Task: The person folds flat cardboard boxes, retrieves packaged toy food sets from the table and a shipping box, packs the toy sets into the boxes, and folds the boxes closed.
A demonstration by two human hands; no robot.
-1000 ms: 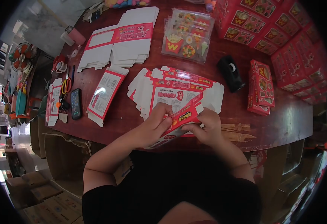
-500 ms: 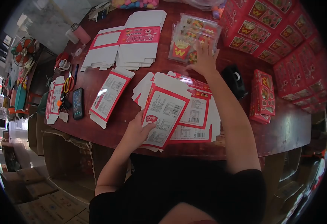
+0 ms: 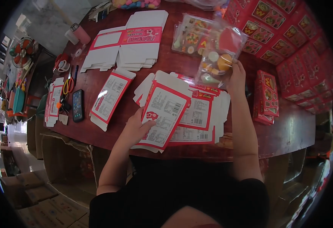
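Note:
My left hand [image 3: 138, 128] is closed on the left edge of a flattened box [image 3: 165, 108], white and red with printed text and a barcode. More flattened boxes [image 3: 199, 114] lie fanned out beneath it and to its right. Lifted off the table, a clear plastic pack [image 3: 219, 57] of toy food pieces hangs from my right hand [image 3: 238, 78], which pinches its lower right corner. Several similar clear packs [image 3: 191, 36] are piled just left of it. The far side of the held pack is slightly blurred.
Finished red boxes [image 3: 267, 26] are stacked high at the right, with a red box [image 3: 266, 97] in front. Unfolded white cartons [image 3: 140, 45] lie at the back. To the left are a phone [image 3: 78, 105], scissors [image 3: 68, 85] and a pink bottle [image 3: 81, 33].
My right hand has taken a clear pack from the pile and drawn it right and toward me. My left hand has shifted slightly left with the flattened box.

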